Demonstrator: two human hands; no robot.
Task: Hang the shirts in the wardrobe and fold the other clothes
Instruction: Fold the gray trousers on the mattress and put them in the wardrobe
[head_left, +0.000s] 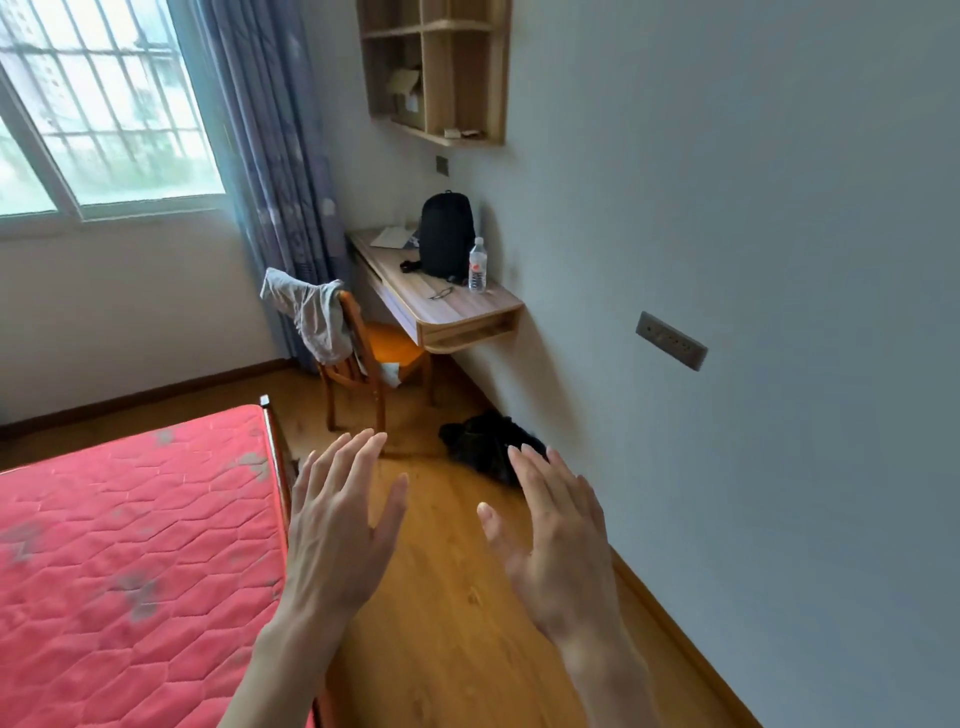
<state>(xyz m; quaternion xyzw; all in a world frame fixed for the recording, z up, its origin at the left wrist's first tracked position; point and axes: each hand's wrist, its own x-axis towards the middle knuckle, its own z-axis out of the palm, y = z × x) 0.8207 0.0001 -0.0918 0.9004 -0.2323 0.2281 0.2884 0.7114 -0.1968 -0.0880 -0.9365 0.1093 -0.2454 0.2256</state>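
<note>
Both hands, left hand (340, 525) and right hand (558, 545), hover empty with fingers spread above the wooden floor (441, 623). Beyond them, a crumpled black garment (485, 444), perhaps trousers, lies on that floor; a grey shirt (311, 317) drapes the orange wooden chair (379, 358).

Hands: your left hand (340, 525) and right hand (558, 540) are raised side by side, backs to you, fingers straight and spread, holding nothing.
Floor: a crumpled dark garment (485, 447) lies on the orange-brown wooden floor (447, 623) close to the pale wall, just beyond your right fingertips.
Chair: a grey garment (311, 317) hangs over the back of the orange wooden chair (382, 358) at the desk.
Desk: on the wall-mounted light wooden desk (441, 312) you see a black backpack (445, 239), a clear plastic water bottle (477, 265) just beside it, and thin-framed glasses (441, 294).
Bed: a red quilted mattress (135, 545) lies to your left.
</note>
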